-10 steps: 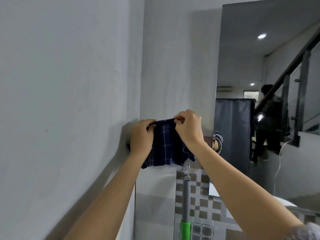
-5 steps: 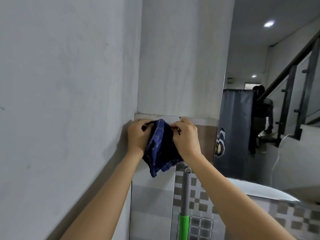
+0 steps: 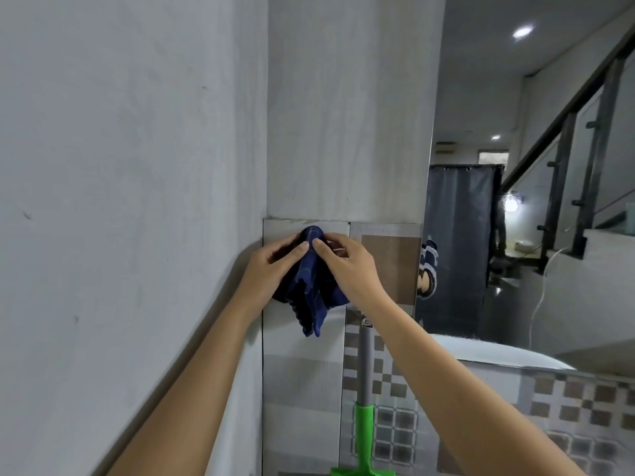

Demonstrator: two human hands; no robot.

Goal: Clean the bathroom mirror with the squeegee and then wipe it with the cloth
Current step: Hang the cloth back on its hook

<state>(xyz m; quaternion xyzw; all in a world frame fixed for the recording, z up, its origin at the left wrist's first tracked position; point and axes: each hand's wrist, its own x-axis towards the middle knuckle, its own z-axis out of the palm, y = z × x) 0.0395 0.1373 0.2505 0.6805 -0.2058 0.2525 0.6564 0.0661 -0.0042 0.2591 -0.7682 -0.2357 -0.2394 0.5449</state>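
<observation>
A dark blue checked cloth [image 3: 311, 297] is bunched against the tiled wall at the corner, its lower end hanging down. My left hand [image 3: 271, 269] and my right hand [image 3: 347, 269] both pinch its top, thumbs nearly meeting. Just below the right wrist hangs the squeegee [image 3: 365, 400], with a grey shaft and a green lower part, upright against the checked tiles. The mirror [image 3: 522, 201] covers the wall to the right and reflects a staircase, a dark curtain and ceiling lights.
A plain grey wall [image 3: 120, 201] runs close along the left. Tiles [image 3: 302, 389] cover the lower wall in front. A white basin edge [image 3: 498, 355] shows under the mirror at the right.
The cloth was spread between my hands; now my hands have come together and gathered it into a bunch near the corner. The view has shifted left and down.
</observation>
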